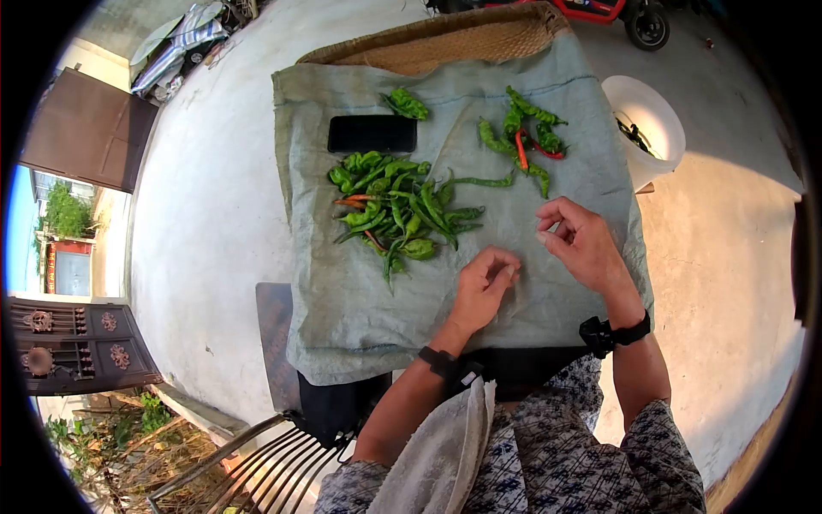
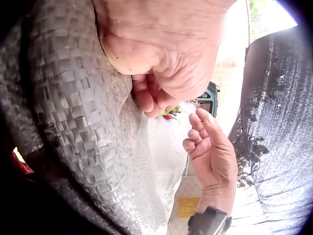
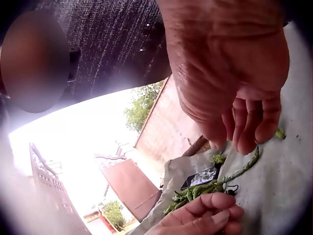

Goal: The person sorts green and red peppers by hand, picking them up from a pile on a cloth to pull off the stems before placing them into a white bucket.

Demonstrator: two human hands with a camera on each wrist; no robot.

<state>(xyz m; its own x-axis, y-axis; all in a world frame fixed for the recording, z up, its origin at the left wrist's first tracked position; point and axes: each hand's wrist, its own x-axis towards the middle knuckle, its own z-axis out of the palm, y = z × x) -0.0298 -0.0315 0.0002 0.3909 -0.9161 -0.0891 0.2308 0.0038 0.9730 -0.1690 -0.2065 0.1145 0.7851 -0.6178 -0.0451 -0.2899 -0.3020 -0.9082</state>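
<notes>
A large heap of green peppers (image 1: pixel 398 206), a few of them reddish, lies on the left of a grey-green woven cloth (image 1: pixel 556 300). My left hand (image 1: pixel 486 289) hovers near the cloth to the right of the heap, its fingers loosely bent around nothing. Higher and further right, my right hand (image 1: pixel 586 244) has bent, relaxed fingers, and no object shows in it. Beyond its fingertips sits a smaller group of green and red peppers (image 1: pixel 524 141). In the right wrist view, the heaped peppers (image 3: pixel 195 191) appear behind the left hand (image 3: pixel 205 215).
A black phone (image 1: pixel 372 134) lies above the heap, with a lone green pepper (image 1: pixel 408 104) beside it. The cloth covers a woven basket (image 1: pixel 437 47). On the right stands a white bucket (image 1: pixel 664 120) with some peppers inside. A metal chair (image 1: pixel 257 467) is at lower left.
</notes>
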